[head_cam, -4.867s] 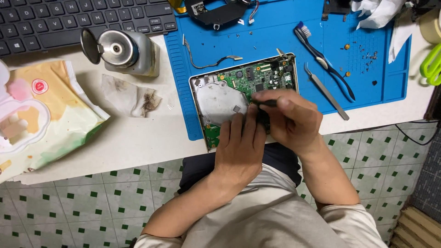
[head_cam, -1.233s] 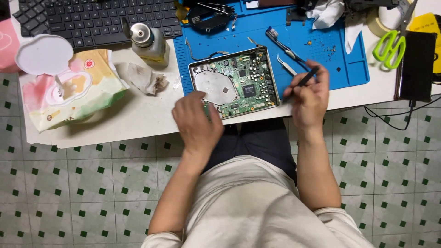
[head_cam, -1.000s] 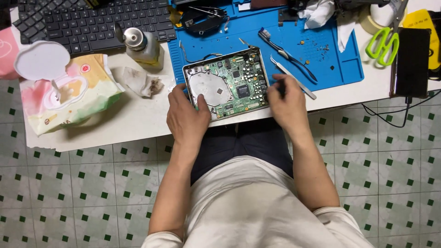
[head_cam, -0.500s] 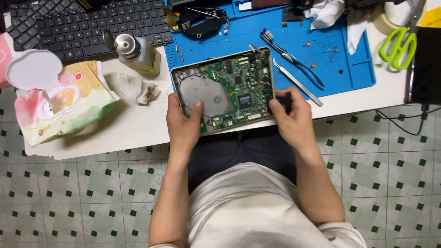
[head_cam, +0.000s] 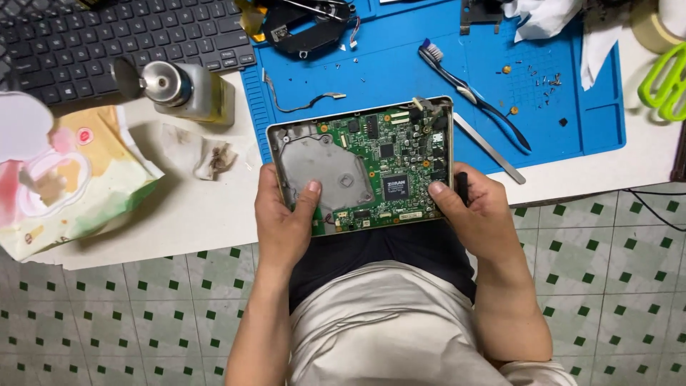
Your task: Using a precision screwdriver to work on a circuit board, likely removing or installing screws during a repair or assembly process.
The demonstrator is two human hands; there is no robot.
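I hold the opened device [head_cam: 364, 168] in both hands at the near edge of the surface [head_cam: 186, 214].

My left hand [head_cam: 286, 221] clamps its left side, thumb on the grey metal plate; my right hand [head_cam: 479, 214] clamps the right side, thumb on the green circuit board, a dark tool [head_cam: 461, 187] tucked against the fingers. The blue mat [head_cam: 400, 71] lies just beyond.

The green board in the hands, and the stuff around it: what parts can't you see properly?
Head view only:
- Circuit board: the tiny parts are too small to tell apart.
- Its underside: hidden, it faces down.
- Right hand: a dark tool under the palm, mostly covered.
- Left hand: fingers hidden beneath the case.
- Green scissors: cut off by the right edge.
- Keyboard: cut off at the top and left edges.
- Small screws on the blue mat: too small to count.
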